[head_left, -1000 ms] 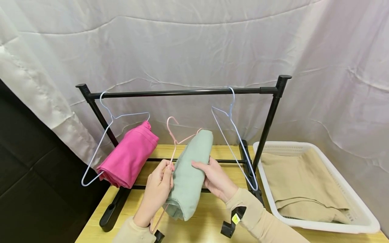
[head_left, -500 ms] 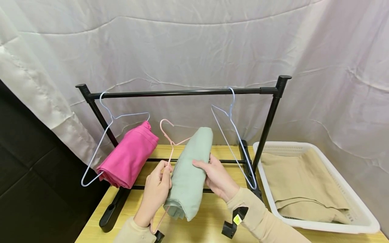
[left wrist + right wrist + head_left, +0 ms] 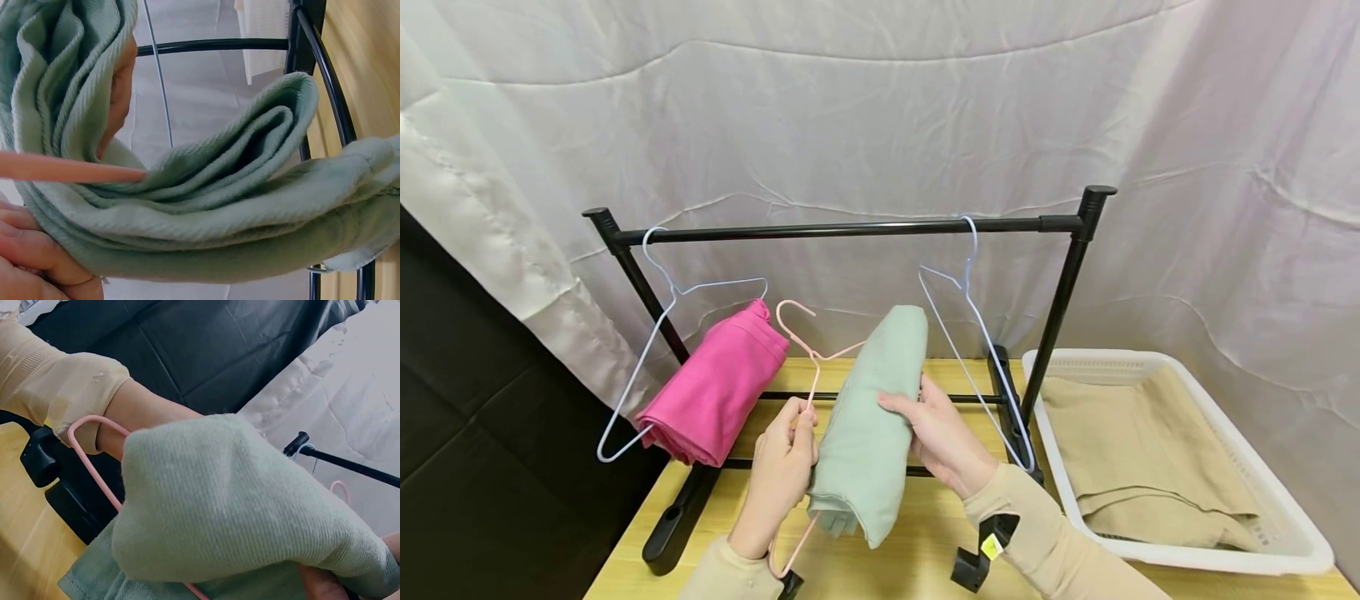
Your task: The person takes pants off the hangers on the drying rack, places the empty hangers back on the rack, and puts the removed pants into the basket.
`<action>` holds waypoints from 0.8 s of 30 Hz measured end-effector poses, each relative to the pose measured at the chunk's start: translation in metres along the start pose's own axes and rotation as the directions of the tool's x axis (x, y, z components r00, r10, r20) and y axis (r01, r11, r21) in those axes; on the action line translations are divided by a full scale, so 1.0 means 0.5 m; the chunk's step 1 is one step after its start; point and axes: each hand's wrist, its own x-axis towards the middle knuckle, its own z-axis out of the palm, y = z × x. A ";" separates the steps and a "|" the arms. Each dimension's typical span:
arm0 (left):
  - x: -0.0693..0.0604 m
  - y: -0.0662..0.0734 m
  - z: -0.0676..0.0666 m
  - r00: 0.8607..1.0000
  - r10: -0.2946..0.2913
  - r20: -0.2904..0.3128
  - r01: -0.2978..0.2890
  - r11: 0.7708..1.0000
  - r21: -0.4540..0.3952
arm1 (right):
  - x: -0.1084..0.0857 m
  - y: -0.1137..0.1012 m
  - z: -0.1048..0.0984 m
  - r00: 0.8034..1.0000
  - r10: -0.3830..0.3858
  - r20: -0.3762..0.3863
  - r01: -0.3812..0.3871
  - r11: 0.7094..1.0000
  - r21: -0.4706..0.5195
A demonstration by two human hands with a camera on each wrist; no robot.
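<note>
A folded pale green garment hangs over the lower bar of a pink wire hanger, in front of the rack. My left hand pinches the hanger's left arm, close beside the cloth. On the other side my right hand grips the garment's right edge, thumb on the front and the other fingers behind. In the left wrist view the pink bar runs into the fold between the cloth layers. The right wrist view shows the draped cloth covering most of my left hand.
A black rack stands on the wooden table. From its rail hang a blue hanger with a folded magenta garment at left and a bare blue hanger at right. A white basket at right holds folded tan cloth.
The pink hanger's hook has shifted left and slightly down, with my left hand moving a little left. The green garment's upper end has risen slightly, and my right hand still holds it.
</note>
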 end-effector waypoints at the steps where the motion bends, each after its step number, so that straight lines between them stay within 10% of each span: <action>1: 0.000 0.000 0.000 1.000 -0.004 0.002 0.004 1.000 -0.005 | -0.002 -0.002 0.001 1.000 -0.001 -0.003 0.001 1.000 -0.004; 24: 0.000 -0.021 0.007 0.995 -0.089 0.040 0.093 0.992 -0.090 | -0.035 -0.047 0.001 0.999 -0.030 0.027 0.033 0.996 -0.079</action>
